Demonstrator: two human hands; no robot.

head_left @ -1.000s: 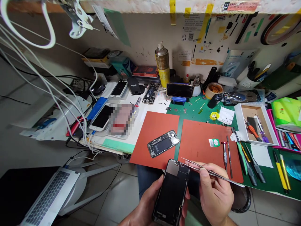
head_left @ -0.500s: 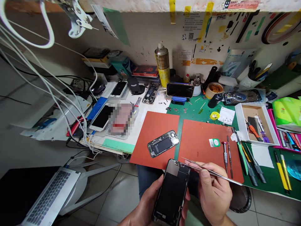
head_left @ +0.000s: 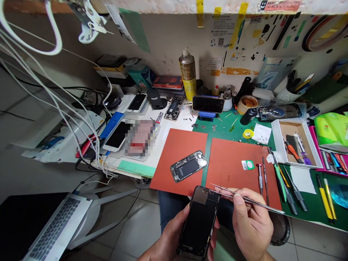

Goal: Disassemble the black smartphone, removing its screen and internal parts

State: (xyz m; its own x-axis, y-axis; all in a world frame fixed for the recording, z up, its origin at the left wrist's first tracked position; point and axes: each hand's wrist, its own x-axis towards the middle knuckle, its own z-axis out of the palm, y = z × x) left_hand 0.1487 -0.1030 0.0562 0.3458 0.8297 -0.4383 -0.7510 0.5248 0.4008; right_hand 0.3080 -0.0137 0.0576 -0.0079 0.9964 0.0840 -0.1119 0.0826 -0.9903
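1. The right hand (head_left: pixel 251 226) pinches slim steel tweezers (head_left: pixel 246 199) between thumb and forefinger; the long, shiny prongs point left, their tips just beside the top edge of a phone panel.
2. The left hand (head_left: pixel 170 237) wraps its fingers around that phone panel (head_left: pixel 199 221), a flat black rectangle with a glossy dark face and a grey metal plate near its upper end, held below the front edge of the bench, above the person's lap.
3. Just beyond lie two matte, brick-red mats. On the left mat (head_left: pixel 176 152) rests an opened phone body (head_left: pixel 189 165), tilted, its dark battery and small metal parts exposed.
4. On the right mat (head_left: pixel 228 163) sit a small white and green label (head_left: pixel 247 165) and two thin screwdrivers (head_left: pixel 262 177) side by side.
5. Under the mats spreads a green cutting mat (head_left: pixel 224 128), scattered with tiny screws.
6. To the right, a shallow white tray (head_left: pixel 276 143) with a brown floor holds an orange-handled tool (head_left: pixel 292 149) and a purple one.
7. At the back wall stands a tall gold spray can (head_left: pixel 187 74); further right, a white cup (head_left: pixel 288 96) holds upright pens and tools.
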